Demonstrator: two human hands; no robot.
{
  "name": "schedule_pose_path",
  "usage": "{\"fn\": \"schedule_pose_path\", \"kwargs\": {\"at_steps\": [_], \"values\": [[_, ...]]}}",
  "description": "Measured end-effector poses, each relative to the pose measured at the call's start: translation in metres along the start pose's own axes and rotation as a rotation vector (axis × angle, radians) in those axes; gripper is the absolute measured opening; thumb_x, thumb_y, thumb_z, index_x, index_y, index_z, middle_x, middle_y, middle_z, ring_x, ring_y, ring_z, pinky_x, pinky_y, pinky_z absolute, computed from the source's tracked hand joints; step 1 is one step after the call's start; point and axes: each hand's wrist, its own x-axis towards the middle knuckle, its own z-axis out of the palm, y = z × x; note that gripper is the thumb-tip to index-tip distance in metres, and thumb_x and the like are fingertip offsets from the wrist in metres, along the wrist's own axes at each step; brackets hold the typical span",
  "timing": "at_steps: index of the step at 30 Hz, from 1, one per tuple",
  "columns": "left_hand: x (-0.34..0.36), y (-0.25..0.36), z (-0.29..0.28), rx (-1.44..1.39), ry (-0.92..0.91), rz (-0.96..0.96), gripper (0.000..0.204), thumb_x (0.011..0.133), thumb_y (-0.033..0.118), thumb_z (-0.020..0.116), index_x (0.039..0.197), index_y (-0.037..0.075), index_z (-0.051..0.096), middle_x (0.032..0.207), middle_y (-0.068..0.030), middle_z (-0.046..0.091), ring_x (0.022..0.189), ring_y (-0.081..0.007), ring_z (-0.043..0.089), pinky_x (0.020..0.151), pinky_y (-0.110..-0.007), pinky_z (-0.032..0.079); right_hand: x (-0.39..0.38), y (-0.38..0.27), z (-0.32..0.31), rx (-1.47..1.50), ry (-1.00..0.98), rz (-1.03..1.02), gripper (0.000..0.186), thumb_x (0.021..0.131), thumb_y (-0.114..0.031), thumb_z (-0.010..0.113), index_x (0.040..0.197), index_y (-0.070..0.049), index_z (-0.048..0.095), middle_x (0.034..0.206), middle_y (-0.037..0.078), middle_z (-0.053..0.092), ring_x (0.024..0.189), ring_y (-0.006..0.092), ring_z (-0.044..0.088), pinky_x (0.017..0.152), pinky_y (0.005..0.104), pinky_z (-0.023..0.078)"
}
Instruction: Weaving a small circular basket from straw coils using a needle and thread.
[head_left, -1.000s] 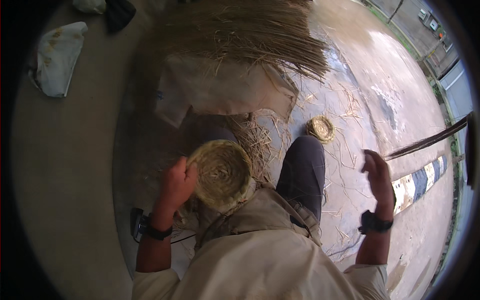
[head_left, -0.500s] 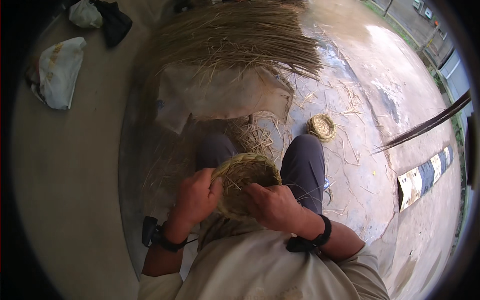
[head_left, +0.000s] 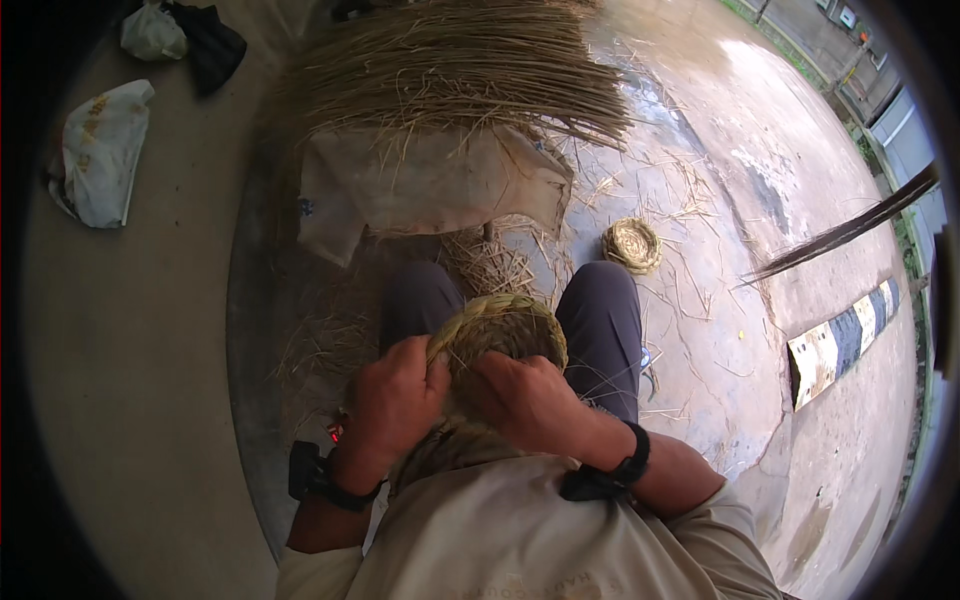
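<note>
A round woven straw basket [head_left: 505,322] rests tilted in my lap between my knees, its opening toward me. My left hand [head_left: 402,392] is closed on the left side of its rim, thumb pressed near the braided edge. Over the near part of the opening, my right hand [head_left: 528,400] is closed in a pinch. Thin strands stick out beside that hand, but its fingertips are turned away, and what they hold cannot be made out. The basket's lower side is hidden behind my hands.
A large bundle of dry straw [head_left: 460,70] lies ahead on a draped cloth [head_left: 430,185]. Beyond my right knee sits a smaller woven basket [head_left: 632,246] among loose straw. White bags lie far left [head_left: 105,150]. A striped strip [head_left: 845,335] is at right.
My right hand has shifted slightly up and left, deeper over the basket's opening. My left hand stays on the rim. The whole view has moved a little.
</note>
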Motion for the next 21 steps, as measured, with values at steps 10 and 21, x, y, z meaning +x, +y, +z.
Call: {"fn": "schedule_pose_path", "kwargs": {"at_steps": [10,21], "values": [[0.002,-0.019,-0.009,0.046,0.004,0.008,0.024,0.094,0.012,0.068,0.116,0.002,0.066,0.093,-0.0220,0.071,0.080,-0.0441,0.071,0.069,-0.051,0.057,-0.004,0.000,-0.006,0.280,-0.087,0.112,0.010,0.096,-0.009,0.063,0.100,0.000,0.067,0.079,0.017,0.066,0.071,0.0353,0.070,0.068,0.0455,0.055],[0.009,-0.005,-0.029,0.209,-0.149,0.331,0.024,0.091,0.016,0.069,0.110,0.003,0.060,0.084,-0.0124,0.066,0.072,-0.0333,0.071,0.058,-0.044,0.058,0.010,-0.011,-0.038,-0.207,0.087,-0.154,0.013,0.093,-0.016,0.070,0.092,-0.003,0.066,0.086,0.015,0.069,0.081,0.0391,0.070,0.068,0.0457,0.056]]}}
